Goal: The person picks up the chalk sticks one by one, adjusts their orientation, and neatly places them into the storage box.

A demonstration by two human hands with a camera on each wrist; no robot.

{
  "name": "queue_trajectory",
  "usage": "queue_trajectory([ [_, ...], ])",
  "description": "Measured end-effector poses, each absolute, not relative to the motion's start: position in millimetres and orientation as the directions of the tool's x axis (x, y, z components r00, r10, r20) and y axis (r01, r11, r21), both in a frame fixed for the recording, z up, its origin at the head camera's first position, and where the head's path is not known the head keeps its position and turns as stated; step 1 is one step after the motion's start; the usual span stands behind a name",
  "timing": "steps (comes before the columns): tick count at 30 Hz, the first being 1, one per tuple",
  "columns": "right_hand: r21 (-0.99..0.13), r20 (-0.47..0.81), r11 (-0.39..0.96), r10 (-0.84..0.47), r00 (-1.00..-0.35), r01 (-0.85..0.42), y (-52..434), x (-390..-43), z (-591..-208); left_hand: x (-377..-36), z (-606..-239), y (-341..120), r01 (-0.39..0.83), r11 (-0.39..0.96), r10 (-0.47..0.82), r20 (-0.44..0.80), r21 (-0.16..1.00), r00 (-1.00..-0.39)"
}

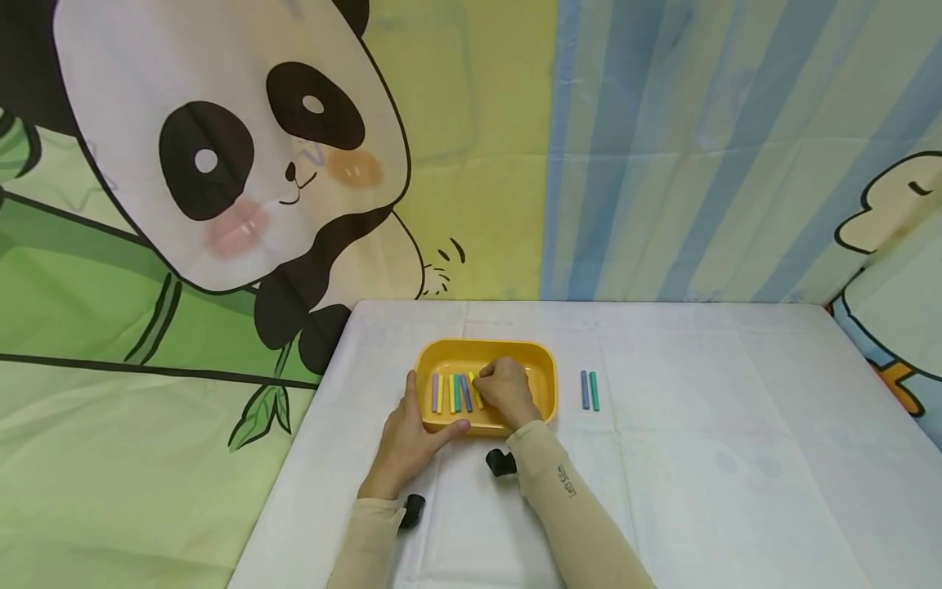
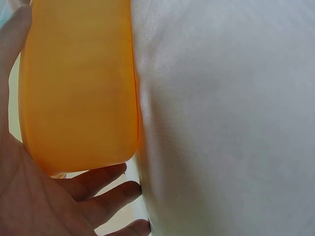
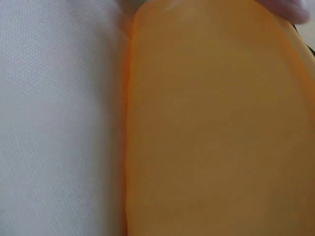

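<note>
A shallow yellow tray stands on the white-covered table. Inside it, several chalk sticks in lilac, yellow, green and blue lie side by side in an upright row. At the right end of that row, my right hand reaches over the front rim and pinches a slightly slanted yellow chalk stick. The right fingertips are partly hidden in the head view. My left hand spans the tray's near left corner, thumb along the front rim, extended fingers at the left side. The left wrist view shows its spread fingers against the tray's orange-looking outer wall.
A blue chalk stick and a green chalk stick lie side by side on the tablecloth, right of the tray. Behind the table's far edge hangs a printed cloth with a panda. The tray's wall fills much of the right wrist view.
</note>
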State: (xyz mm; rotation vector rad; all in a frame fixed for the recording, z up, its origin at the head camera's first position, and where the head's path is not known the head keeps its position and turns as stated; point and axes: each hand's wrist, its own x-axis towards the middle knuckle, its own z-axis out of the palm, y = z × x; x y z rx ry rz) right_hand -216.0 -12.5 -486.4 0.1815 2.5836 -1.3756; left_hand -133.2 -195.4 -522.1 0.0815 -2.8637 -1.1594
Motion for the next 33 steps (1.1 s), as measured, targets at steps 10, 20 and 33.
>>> queue_trajectory([
  [10, -0.817, -0.197, 0.548, 0.03, -0.98, 0.181, 1.6, -217.6, -479.7, -134.1, -520.2, -194.8, -0.034, 0.722, -0.067, 0.021, 0.691, -0.998],
  [20, -0.834, -0.167, 0.528, 0.034, -0.985, 0.159, 18.4, -220.3, -464.4, -132.4, -519.3, -194.7, -0.047, 0.716, -0.071, 0.006, 0.696, -0.997],
  [33, -0.865, -0.113, 0.485, 0.064, -0.992, 0.129, 45.3, -214.0, -443.6, -133.4, -522.6, -194.7, -0.035, 0.712, -0.073, 0.024, 0.701, -0.997],
])
